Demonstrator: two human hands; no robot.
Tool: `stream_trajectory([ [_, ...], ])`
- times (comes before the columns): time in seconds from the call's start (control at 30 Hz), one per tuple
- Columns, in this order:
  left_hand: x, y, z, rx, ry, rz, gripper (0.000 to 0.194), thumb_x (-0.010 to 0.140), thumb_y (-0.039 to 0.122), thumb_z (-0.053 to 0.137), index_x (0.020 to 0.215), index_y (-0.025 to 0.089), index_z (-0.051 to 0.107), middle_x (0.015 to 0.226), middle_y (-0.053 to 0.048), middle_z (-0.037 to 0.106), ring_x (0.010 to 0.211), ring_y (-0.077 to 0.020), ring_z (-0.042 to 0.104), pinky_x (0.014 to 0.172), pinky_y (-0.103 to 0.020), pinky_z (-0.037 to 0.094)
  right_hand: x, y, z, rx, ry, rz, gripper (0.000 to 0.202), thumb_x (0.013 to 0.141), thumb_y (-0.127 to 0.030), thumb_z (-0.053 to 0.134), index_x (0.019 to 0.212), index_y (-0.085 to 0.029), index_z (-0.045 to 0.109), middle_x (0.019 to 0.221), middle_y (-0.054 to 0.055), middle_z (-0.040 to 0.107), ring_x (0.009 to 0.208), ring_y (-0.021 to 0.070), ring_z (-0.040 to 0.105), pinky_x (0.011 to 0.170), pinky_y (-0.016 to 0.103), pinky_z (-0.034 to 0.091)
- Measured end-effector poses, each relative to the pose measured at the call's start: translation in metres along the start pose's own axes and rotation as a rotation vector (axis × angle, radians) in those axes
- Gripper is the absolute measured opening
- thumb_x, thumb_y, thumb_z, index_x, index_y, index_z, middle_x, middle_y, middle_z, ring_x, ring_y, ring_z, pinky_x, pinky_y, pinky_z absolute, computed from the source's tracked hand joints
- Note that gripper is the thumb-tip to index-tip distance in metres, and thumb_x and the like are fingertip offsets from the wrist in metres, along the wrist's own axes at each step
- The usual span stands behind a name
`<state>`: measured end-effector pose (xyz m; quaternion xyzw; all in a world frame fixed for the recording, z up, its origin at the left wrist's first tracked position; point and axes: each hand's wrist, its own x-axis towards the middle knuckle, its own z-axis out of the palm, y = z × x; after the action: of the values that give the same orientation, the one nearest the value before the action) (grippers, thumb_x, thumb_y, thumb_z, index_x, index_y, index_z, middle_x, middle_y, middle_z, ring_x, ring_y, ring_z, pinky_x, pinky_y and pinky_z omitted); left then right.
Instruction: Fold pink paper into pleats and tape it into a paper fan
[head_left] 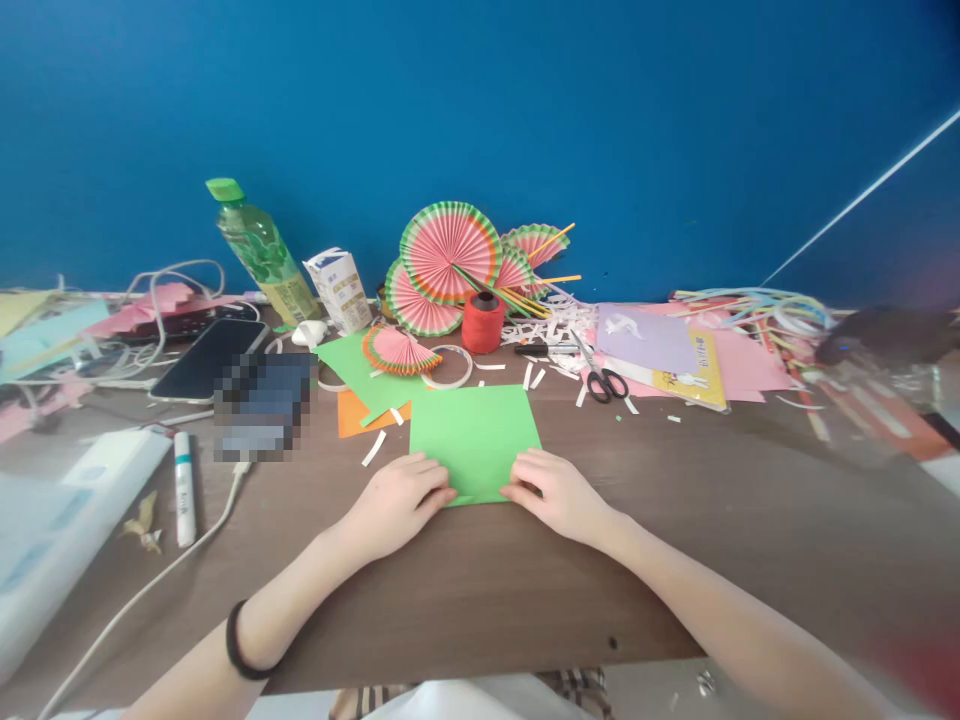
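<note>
A green sheet of paper [475, 430] lies flat on the brown table in front of me. My left hand [401, 503] grips its near left corner, thumb and fingers pressed together on the paper. At the near right corner my right hand [559, 492] pinches the sheet in the same way. Along the near edge between the two thumbs runs a narrow folded strip. Just beyond the sheet lie a half-round pink paper fan [401, 350], a roll of tape [448, 367] and another green paper piece [352, 365].
Black-handled scissors [606, 384], a red thread spool [482, 322] and white paper scraps lie behind the sheet. Round paper fans [450, 250] lean near the blue wall. A bottle [266, 255], a carton [339, 290], a phone [210, 358] and a marker [184, 488] stand or lie leftward; a cable [150, 590] crosses there.
</note>
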<state>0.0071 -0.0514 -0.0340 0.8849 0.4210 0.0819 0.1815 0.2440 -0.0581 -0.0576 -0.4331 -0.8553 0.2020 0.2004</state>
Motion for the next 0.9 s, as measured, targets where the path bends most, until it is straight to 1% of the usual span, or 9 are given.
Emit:
stream_trajectory([
  [0.1,0.0007,0.0011,-0.0012,-0.011,-0.04,-0.002,0.03,0.09,0.031,0.038,0.065,0.017,0.048,0.066,0.0,0.052,0.07,-0.0148,0.047,0.065,-0.025,0.036,0.0001,0.0007,0.0,0.013,-0.013,0.0,0.031,0.086,-0.029,0.051,0.06,-0.019,0.039,0.06,-0.002,0.044,0.061,0.0124,0.04,0.058,0.024,0.032],
  [0.17,0.0008,0.0013,-0.0014,-0.008,-0.045,0.008,0.03,0.09,0.029,0.038,0.065,0.017,0.048,0.066,0.0,0.052,0.069,-0.0145,0.046,0.066,-0.025,0.036,0.0,0.0009,-0.0003,0.013,-0.02,0.001,0.032,0.086,-0.029,0.052,0.059,-0.019,0.038,0.06,-0.002,0.043,0.061,0.0124,0.039,0.058,0.024,0.032],
  [0.5,0.0006,-0.0006,0.0012,0.035,-0.004,0.065,0.027,0.087,0.029,0.043,0.063,0.018,0.048,0.064,0.001,0.049,0.065,-0.0135,0.044,0.064,-0.025,0.035,0.0018,0.0004,-0.0038,-0.008,-0.065,-0.026,0.032,0.084,-0.03,0.054,0.058,-0.018,0.039,0.06,-0.001,0.045,0.062,0.0125,0.037,0.058,0.024,0.03],
  [0.73,-0.0004,-0.0027,0.0039,0.059,0.013,0.091,0.027,0.087,0.03,0.043,0.064,0.018,0.048,0.064,0.001,0.049,0.066,-0.0138,0.044,0.064,-0.025,0.035,0.0023,0.0005,-0.004,-0.031,-0.085,-0.019,0.032,0.084,-0.031,0.055,0.057,-0.018,0.042,0.061,-0.001,0.045,0.063,0.0125,0.037,0.058,0.024,0.029],
  [0.9,-0.0005,-0.0026,0.005,0.081,0.028,0.107,0.027,0.087,0.029,0.043,0.064,0.018,0.048,0.064,0.0,0.049,0.065,-0.0141,0.044,0.063,-0.025,0.035,0.0009,0.0009,-0.0038,-0.072,-0.099,-0.029,0.032,0.085,-0.032,0.053,0.058,-0.017,0.045,0.063,-0.001,0.044,0.064,0.0129,0.037,0.059,0.025,0.03],
])
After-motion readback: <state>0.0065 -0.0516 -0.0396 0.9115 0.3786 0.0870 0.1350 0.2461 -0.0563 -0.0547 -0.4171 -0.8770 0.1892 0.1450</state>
